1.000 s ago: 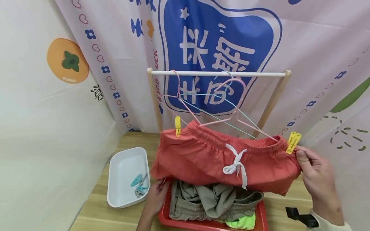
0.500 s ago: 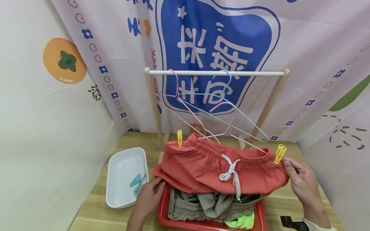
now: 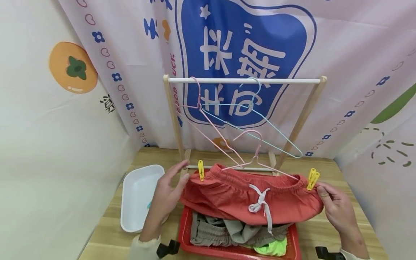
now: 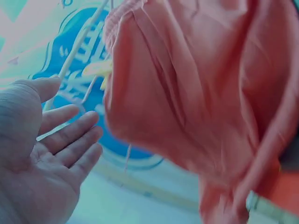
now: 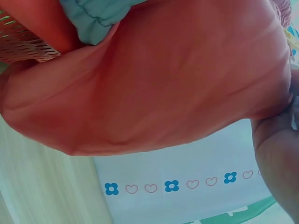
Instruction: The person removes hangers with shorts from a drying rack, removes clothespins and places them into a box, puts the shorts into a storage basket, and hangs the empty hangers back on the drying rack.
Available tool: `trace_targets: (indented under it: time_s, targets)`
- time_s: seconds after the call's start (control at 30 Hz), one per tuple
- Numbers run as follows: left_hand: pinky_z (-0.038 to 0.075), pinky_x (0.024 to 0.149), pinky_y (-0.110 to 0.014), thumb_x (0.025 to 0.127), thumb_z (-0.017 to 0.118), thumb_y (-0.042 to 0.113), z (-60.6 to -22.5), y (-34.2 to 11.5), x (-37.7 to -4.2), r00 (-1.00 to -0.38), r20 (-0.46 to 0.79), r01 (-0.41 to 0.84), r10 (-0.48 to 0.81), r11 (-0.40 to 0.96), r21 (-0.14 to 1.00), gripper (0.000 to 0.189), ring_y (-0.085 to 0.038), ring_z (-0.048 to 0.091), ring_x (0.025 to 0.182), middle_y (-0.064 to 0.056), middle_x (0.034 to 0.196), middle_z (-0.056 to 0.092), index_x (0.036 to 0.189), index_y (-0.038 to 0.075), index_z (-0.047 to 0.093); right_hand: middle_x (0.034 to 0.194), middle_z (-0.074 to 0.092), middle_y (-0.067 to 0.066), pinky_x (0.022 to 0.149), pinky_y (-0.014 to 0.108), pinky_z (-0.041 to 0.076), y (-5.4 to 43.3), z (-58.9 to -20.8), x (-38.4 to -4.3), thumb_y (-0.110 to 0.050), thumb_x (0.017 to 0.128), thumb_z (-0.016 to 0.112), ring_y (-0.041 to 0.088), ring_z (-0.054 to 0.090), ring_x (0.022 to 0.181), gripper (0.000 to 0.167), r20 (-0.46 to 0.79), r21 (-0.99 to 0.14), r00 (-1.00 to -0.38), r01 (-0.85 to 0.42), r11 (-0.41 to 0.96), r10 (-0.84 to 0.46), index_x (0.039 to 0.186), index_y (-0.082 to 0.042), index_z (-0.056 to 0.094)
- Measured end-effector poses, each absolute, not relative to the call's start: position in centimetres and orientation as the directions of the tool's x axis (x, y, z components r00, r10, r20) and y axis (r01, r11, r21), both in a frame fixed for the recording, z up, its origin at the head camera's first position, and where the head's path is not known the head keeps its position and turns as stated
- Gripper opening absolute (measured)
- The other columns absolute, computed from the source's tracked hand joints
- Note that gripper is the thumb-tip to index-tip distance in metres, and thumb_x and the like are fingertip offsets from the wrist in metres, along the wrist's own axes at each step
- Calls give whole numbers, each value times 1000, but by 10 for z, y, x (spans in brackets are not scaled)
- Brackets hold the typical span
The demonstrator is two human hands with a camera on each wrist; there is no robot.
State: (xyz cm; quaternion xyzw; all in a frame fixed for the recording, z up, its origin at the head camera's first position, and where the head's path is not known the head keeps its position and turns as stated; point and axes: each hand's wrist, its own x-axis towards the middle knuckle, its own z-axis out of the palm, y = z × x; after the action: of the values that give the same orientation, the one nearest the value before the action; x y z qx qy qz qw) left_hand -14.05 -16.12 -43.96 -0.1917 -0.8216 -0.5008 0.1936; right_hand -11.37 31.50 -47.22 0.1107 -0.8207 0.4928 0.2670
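Red shorts (image 3: pixel 227 200) with a white drawstring (image 3: pixel 259 204) hang over the basket from a pink hanger (image 3: pixel 255 160) that is off the rack. Yellow clothespins hold the waistband to the hanger: one (image 3: pixel 201 170) at the left and a pair (image 3: pixel 313 179) at the right. My right hand (image 3: pixel 339 207) pinches the right edge of the shorts between thumb and fingers. Beside their left edge is my left hand (image 3: pixel 167 191), fingers extended and thumb apart; the left wrist view shows that palm (image 4: pixel 46 186) bare, with a gap to the red cloth (image 4: pixel 177 93).
A red basket (image 3: pixel 185 234) holds grey-brown trousers (image 3: pixel 211 231) and a bright green garment (image 3: pixel 273 248). At the left stands a white tray (image 3: pixel 133 202) with blue clothespins partly hidden. Behind, a wooden rack (image 3: pixel 243 80) carries a pink hanger (image 3: pixel 199 97) and a teal one (image 3: pixel 255 97).
The shorts on their hanger have come down toward the basket and away from the rack bar. My left hand has let go of their lower left edge and risen beside the left clothespin.
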Motion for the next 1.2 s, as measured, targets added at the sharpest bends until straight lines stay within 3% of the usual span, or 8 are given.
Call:
trace_targets:
  time_s: [0.1, 0.3, 0.5, 0.73, 0.93, 1.2]
  targets:
    - [48, 106, -40, 109, 54, 19, -436, -151, -157, -899, 383, 435, 211, 333, 837, 43, -26, 57, 128, -10, 143, 59, 151, 8, 51, 110, 69, -20, 82, 7, 49, 316, -475, -113, 17, 98, 54, -7, 63, 102, 19, 554, -745, -828, -446, 496, 87, 110, 16, 69]
    - [53, 89, -27, 110, 53, 22, -437, -142, -174, -931, 258, 318, 256, 228, 920, 42, -23, 63, 111, -18, 132, 65, 145, 0, 56, 110, 69, -21, 82, 8, 49, 314, -476, -115, 15, 100, 53, -7, 64, 102, 18, 549, -742, -832, -440, 506, 80, 110, 18, 68]
    - [56, 88, -27, 106, 60, 15, -441, -139, -179, -932, 270, 309, 243, 135, 942, 29, -23, 68, 107, -15, 118, 73, 129, -2, 65, 110, 68, -22, 82, 7, 49, 315, -477, -113, 16, 99, 55, -8, 63, 101, 17, 549, -738, -832, -440, 512, 77, 109, 17, 68]
    - [58, 85, -26, 103, 64, 7, -443, -139, -180, -917, 318, 339, 239, 52, 939, 24, -23, 70, 102, -20, 114, 73, 123, -6, 67, 112, 66, -24, 84, 7, 48, 314, -478, -114, 12, 101, 55, -9, 61, 104, 18, 533, -739, -843, -424, 524, 69, 112, 17, 68]
    - [57, 80, -25, 101, 66, 6, -444, -140, -179, -910, 331, 359, 248, 73, 931, 24, -19, 70, 98, -21, 112, 73, 120, -9, 67, 111, 66, -25, 82, 7, 49, 315, -479, -114, 11, 101, 54, -9, 61, 103, 18, 521, -736, -852, -415, 535, 57, 113, 17, 68]
    - [58, 80, -24, 99, 70, 8, -450, -139, -178, -917, 348, 374, 193, 119, 920, 15, -21, 72, 97, -13, 107, 76, 110, -3, 73, 112, 65, -25, 82, 7, 48, 315, -480, -114, 10, 102, 55, -10, 60, 103, 18, 522, -724, -852, -414, 552, 45, 112, 15, 68]
